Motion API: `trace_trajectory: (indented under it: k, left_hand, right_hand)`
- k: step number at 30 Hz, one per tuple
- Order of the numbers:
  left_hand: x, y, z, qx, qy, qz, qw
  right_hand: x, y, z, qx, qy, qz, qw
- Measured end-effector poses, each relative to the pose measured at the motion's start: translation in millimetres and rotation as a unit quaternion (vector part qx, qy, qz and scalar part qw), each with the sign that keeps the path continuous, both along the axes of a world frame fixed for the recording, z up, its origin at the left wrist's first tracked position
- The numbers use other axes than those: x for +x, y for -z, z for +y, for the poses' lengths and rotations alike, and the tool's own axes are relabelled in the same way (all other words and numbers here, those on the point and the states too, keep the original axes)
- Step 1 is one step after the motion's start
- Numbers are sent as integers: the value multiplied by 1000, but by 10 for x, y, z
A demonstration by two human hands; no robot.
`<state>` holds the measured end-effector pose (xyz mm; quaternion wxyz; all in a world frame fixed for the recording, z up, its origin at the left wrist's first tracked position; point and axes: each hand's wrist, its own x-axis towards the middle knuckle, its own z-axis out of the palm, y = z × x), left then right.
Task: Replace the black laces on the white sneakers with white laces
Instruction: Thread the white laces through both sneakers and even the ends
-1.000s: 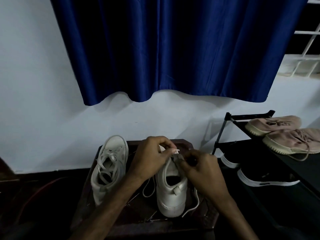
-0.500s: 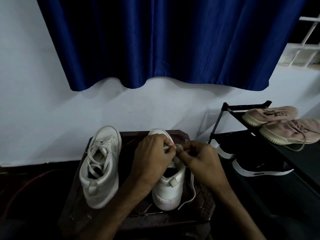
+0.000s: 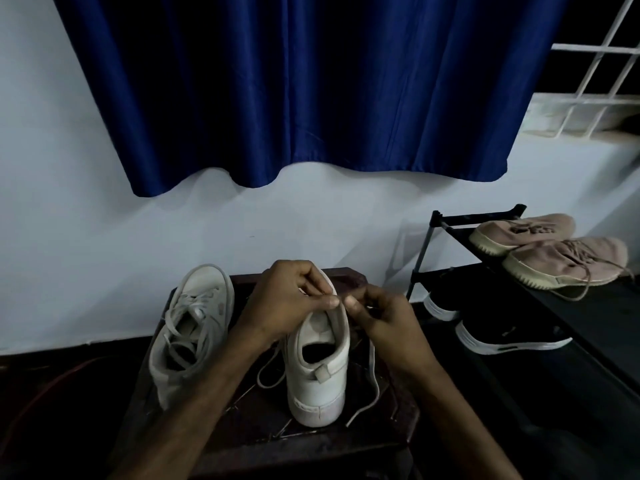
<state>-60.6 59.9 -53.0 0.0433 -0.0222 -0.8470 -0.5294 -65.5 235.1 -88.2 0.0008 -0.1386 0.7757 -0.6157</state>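
Observation:
Two white sneakers stand on a dark wooden stool, heels toward me. The left sneaker is laced with white laces. Over the tongue of the right sneaker my left hand and my right hand meet, each pinching the white lace at the shoe's top. Loose ends of that white lace hang down on both sides of the shoe. The front of this shoe is hidden behind my hands. No black lace is visible.
A black shoe rack stands to the right with a pair of pink sneakers on top and black sneakers below. A white wall and a blue curtain are behind the stool. The floor is dark.
Both hands have shifted slightly on the right sneaker's top, still working the lace. My view has moved a little, so the stool and shoes sit lower and left in frame.

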Motion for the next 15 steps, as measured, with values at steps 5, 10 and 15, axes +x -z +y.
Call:
trace_trajectory:
  k: [5,10,15]
  left_hand:
    - [-134,-76,-120,-36,83,-28,995]
    - [-183,-95,-272,-51,124,-26,991]
    - [-191,-74,-416,-26,136,-42,990]
  right_hand:
    - [-37,-3,-59,-71,-6,-62,995]
    - [-67,74,-116,53,43,-12,998]
    - [-39,62,-28,-23,17,-73,997]
